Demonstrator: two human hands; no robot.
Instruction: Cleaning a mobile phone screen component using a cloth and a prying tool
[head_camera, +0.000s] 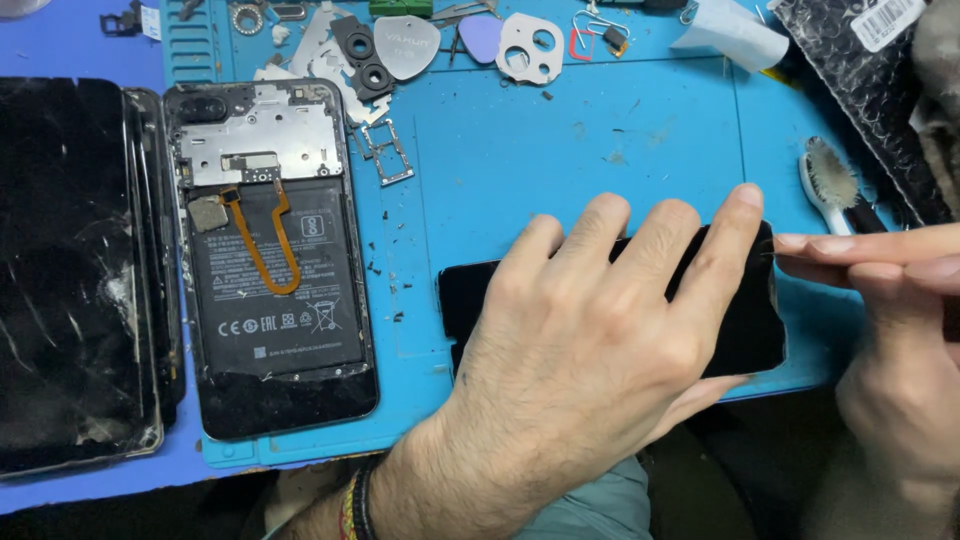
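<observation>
The left hand lies flat with spread fingers on a glossy black rectangular phone screen panel, pressing it to the blue silicone work mat on the table, while the right hand pinches its fingertips together at the panel's top right corner. The step appears to be working that corner; the next move calls for steady downward pressure and a fine grip. An opened phone with exposed black battery and orange flex cable lies well apart to the left.
</observation>
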